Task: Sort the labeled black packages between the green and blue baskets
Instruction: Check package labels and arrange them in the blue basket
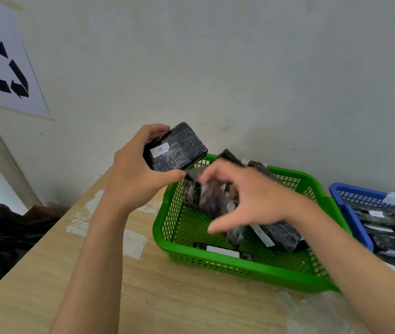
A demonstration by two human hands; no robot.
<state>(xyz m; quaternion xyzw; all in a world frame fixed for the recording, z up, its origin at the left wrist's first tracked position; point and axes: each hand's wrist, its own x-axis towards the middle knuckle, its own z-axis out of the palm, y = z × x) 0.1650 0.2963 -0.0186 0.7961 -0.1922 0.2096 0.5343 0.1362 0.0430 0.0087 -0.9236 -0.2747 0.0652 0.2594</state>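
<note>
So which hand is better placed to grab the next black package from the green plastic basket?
Probably the right hand: it hovers open over the green plastic basket, while the left hand grips a black labelled package.

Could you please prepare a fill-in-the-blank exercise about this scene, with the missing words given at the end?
1. The left hand grips a black package with a small ____ label.
2. The basket under the right hand is ____ in colour.
3. The blue basket stands to the ____ of it.
4. The sign on the wall shows a ____ symbol.

Missing words: white; green; right; recycling.
</note>
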